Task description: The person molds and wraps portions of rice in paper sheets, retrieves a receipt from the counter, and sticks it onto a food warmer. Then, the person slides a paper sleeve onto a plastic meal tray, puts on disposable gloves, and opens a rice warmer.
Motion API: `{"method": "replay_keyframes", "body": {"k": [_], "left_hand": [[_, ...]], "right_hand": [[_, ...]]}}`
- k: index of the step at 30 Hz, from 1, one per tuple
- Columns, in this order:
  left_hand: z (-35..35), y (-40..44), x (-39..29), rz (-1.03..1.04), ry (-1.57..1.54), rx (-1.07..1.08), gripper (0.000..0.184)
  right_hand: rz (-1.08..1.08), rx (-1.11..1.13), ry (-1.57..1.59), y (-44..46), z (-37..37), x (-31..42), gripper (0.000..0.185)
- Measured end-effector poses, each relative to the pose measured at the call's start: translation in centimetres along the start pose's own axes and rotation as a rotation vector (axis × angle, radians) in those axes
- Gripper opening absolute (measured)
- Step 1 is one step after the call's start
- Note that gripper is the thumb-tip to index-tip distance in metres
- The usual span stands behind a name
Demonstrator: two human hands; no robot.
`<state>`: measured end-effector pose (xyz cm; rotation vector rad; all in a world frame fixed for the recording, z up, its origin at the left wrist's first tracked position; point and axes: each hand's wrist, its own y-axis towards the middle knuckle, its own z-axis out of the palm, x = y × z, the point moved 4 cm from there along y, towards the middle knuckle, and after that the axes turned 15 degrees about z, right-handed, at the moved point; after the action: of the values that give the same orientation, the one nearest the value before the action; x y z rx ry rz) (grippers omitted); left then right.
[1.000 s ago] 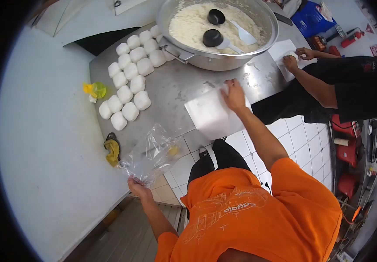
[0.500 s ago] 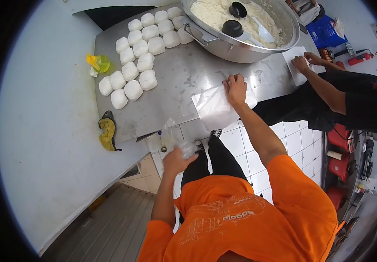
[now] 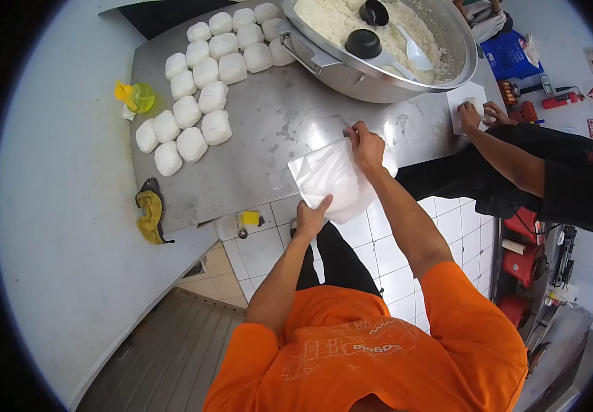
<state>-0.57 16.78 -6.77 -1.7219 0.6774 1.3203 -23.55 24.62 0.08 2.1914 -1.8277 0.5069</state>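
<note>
The left hand (image 3: pixel 310 218) is now meeting the white sheets (image 3: pixel 331 175); a half second earlier it was hanging apart from them, with crumpled clear plastic, which is no longer showing. The right hand (image 3: pixel 368 148) is keeping its place at the sheets, and the view is shifting slightly.

Nearest, the left forearm is reaching up and inward, and the left hand is clamping the sheets' near left edge, thumb lying on top and the other fingers mostly hidden. The right arm is stretching further out, its wrist bending and its fingers bunching together at the far edge; whether they are pinching a sheet, I cannot tell. The sheets are lying at the near edge of the metal table (image 3: pixel 255 147), partly overhanging it, and the right hand is covering part of them.

To the left, a yellow cloth (image 3: pixel 149 217) is lying by the wall. Further off, rounded white packets (image 3: pixel 205 71) are standing in close rows, with a spray bottle (image 3: pixel 143 98) just beside the wall. Beyond the right hand, a big metal pot (image 3: pixel 358 79) of rice (image 3: pixel 406 31) is blocking the far part of the table, two black ladles (image 3: pixel 364 43) resting inside. To the right, a co-worker (image 3: pixel 516 161) is leaning in, hands on a white sheet of their own, near a blue basket (image 3: pixel 509 56).
</note>
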Motion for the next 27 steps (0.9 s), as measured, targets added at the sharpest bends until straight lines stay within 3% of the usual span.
{"method": "replay_keyframes", "body": {"k": [3, 7, 10, 13, 16, 19, 22, 27], "left_hand": [[-1.5, -0.9, -1.3, 0.066, 0.132, 0.022, 0.046], [-4.7, 0.2, -10.4, 0.229, 0.411, 0.079, 0.041], [-6.1, 3.7, -15.7, 0.393, 0.564, 0.064, 0.041], [-7.3, 9.1, -17.3, 0.374, 0.671, 0.137, 0.041], [-8.0, 14.8, -18.4, 0.375, 0.743, 0.189, 0.046], [-9.5, 20.3, -15.7, 0.38, 0.91, 0.128, 0.066], [-9.9, 21.4, -17.5, 0.337, 1.045, 0.03, 0.069], [-9.9, 21.6, -18.6, 0.282, 1.283, -0.089, 0.055]], "right_hand": [[-0.001, -0.006, 0.166, 1.6, -1.5, -1.3, 0.02], [0.133, -0.078, 0.259, 2.9, -5.1, -4.9, 0.025], [0.295, -0.222, 0.42, 2.9, -7.1, -11.6, 0.033], [0.378, -0.461, 0.513, 1.0, -8.7, -20.2, 0.04], [0.496, -0.363, 0.474, -2.1, -10.4, -24.4, 0.044], [0.624, -0.16, 0.57, -5.5, -9.5, -26.0, 0.043], [0.631, -0.083, 0.526, -8.6, -8.2, -25.1, 0.04], [0.518, 0.092, 0.431, -12.3, -2.9, -21.8, 0.035]]}}
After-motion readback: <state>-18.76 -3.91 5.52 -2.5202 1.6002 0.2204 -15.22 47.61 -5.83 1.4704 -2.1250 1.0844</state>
